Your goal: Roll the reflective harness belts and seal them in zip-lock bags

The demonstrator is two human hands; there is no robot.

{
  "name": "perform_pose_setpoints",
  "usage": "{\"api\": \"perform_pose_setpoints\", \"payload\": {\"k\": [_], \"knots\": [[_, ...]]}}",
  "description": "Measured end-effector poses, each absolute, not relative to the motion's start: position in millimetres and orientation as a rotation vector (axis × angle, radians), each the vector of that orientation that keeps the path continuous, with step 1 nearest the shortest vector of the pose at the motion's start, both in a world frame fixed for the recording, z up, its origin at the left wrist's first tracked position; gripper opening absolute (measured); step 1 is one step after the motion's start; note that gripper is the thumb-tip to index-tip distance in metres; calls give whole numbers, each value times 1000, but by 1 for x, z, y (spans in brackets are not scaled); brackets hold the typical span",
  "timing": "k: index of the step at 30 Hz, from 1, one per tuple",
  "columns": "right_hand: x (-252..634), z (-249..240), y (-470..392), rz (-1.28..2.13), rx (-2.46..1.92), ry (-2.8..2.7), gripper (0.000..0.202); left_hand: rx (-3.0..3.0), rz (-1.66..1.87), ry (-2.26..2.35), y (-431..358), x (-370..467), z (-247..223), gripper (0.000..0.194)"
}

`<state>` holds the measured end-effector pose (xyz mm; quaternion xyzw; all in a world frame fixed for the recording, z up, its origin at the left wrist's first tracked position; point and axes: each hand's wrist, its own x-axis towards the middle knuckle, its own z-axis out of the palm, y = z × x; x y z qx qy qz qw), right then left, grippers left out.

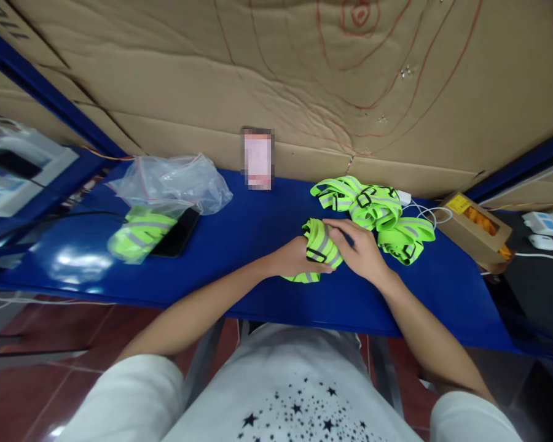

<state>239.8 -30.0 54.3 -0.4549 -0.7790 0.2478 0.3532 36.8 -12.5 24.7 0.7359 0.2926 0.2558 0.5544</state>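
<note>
A rolled neon-yellow reflective strap [321,242] with a grey stripe and black buckle is held just above the blue table. My left hand [292,256] is wrapped round its left side and underside. From the right, my right hand [357,248] presses its fingers onto the roll's upper edge. A piece of the same strap hangs below my left hand toward the table. Just beyond my right hand lie more bundled reflective straps [373,205], with another coiled strap [405,239] to its right.
A clear plastic bag pile [179,181] lies at the left, near a bagged yellow strap [141,236] resting partly on a black flat device [179,236]. A blurred pink card [258,159] leans on the cardboard wall. An open carton [477,233] and white cable [435,212] sit at the right.
</note>
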Motion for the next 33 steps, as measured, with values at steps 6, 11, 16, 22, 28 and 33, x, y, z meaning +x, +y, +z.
{"api": "perform_pose_setpoints", "payload": {"k": [6, 11, 16, 22, 28, 33], "knots": [[229, 51, -43, 763, -1224, -2107, 69, 1621, 654, 592, -9, 37, 23, 28], [224, 45, -39, 741, -1232, -2030, 49, 1161, 485, 677, -14, 36, 28, 39], [229, 40, -37, 603, -1198, -2019, 45, 872, 433, 658, -16, 39, 36, 42], [232, 39, -34, 563, -1167, -2062, 47, 1065, 524, 715, -20, 41, 35, 38], [234, 44, -32, 583, -1386, -1833, 45, 951, 392, 716, -18, 41, 36, 43], [234, 55, -33, 839, -1336, -1506, 36, 1066, 397, 672, -17, 39, 35, 40]]}}
